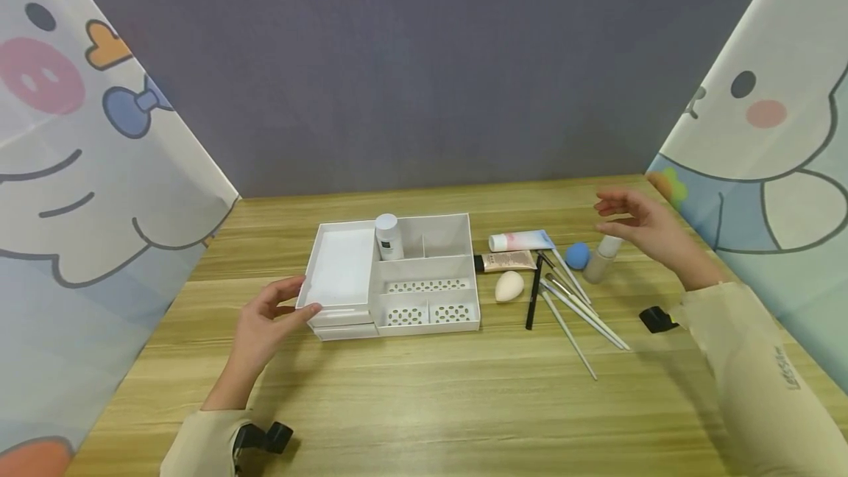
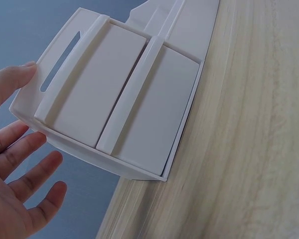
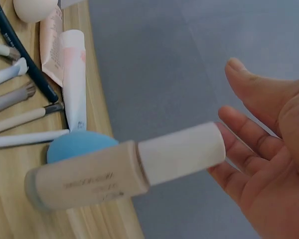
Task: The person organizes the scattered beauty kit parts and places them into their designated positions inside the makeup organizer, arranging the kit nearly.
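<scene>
Lettering [image 3: 90, 180] on beige bottle [image 3: 129, 167] illegible

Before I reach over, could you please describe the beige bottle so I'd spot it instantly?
On the wooden table, look right of the white organizer, to the blue sponge. Beside it, the white-capped beige bottle stands upright, unlike the tubes lying nearby.

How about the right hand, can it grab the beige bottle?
Probably yes. The right hand is close by the beige bottle, whose white cap faces it, and nothing seems to stand between them. The blue ball is on the bottle's other side.
</scene>
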A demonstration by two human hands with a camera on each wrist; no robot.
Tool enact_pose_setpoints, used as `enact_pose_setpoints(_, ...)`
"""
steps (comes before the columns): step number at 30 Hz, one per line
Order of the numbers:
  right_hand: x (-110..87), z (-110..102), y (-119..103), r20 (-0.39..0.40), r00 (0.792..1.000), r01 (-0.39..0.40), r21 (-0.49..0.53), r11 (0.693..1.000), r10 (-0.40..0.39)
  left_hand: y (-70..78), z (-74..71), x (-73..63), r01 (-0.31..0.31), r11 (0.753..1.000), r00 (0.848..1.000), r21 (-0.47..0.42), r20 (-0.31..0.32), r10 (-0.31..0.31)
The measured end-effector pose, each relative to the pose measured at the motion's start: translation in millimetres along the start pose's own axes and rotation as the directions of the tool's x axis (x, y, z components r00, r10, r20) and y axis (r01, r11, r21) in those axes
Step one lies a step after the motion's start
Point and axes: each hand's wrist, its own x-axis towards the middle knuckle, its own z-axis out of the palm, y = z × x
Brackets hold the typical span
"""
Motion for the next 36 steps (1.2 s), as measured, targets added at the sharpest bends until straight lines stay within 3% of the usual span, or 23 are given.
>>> enact_pose_setpoints(10,-14.2,-8.2,17.0,0.024,1.000,-0.019,0.055,0.998,0.018,-0.2,0.2,0.2,0.003,1.000,1.000,-0.001,0.006,-0.003)
enact_pose_setpoints(18,-22.3,-8.5,31.9,0.038,0.999,-0.006,0.204,0.979,-0.002,0.2,0.0,-0.2,0.007,1.000,1.000,-0.005,0.002,-0.007)
enact_pose_setpoints(28,-29.8,-6.9,47.5,0.064,0.996,-0.072,0.260,0.963,0.057,0.5,0.1,-0.7,0.008,1.000,1.000,-0.013,0.000,-0.008)
enact_pose_setpoints(36,-31.1,-4.3,54.7,0.061,0.998,-0.028,0.326,0.945,0.008,2.5,0.0,-0.7,0.004,1.000,1.000,-0.022,0.000,-0.004)
